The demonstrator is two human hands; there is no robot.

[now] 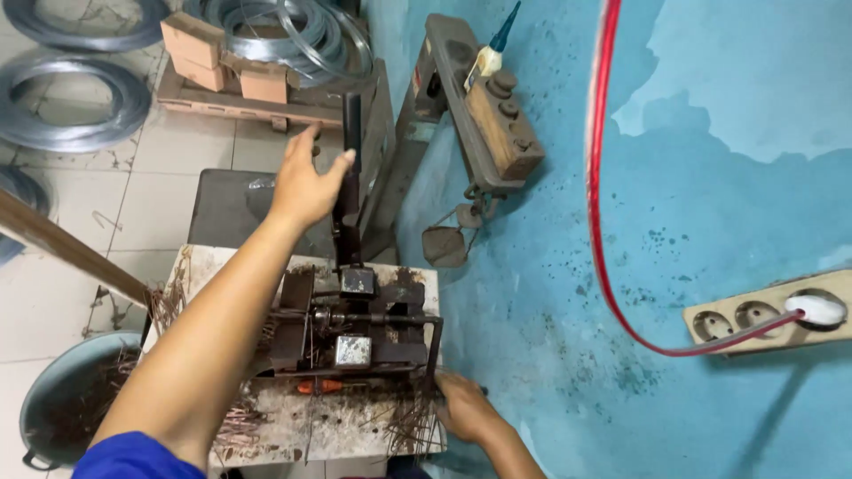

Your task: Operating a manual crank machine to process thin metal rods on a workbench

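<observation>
1. Left hand (pixel 306 182) up high, fingers wrapped round the tall black lever (pixel 351 133).
2. Lever standing straight up from the rusty bending machine (pixel 351 328), far side from the body.
3. Right hand (pixel 463 406) low by the machine's near corner, closed on thin wire pieces (pixel 410 426).

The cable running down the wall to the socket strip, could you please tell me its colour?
The cable is red, with a white plug at its end; the head view shows it clearly.
</observation>
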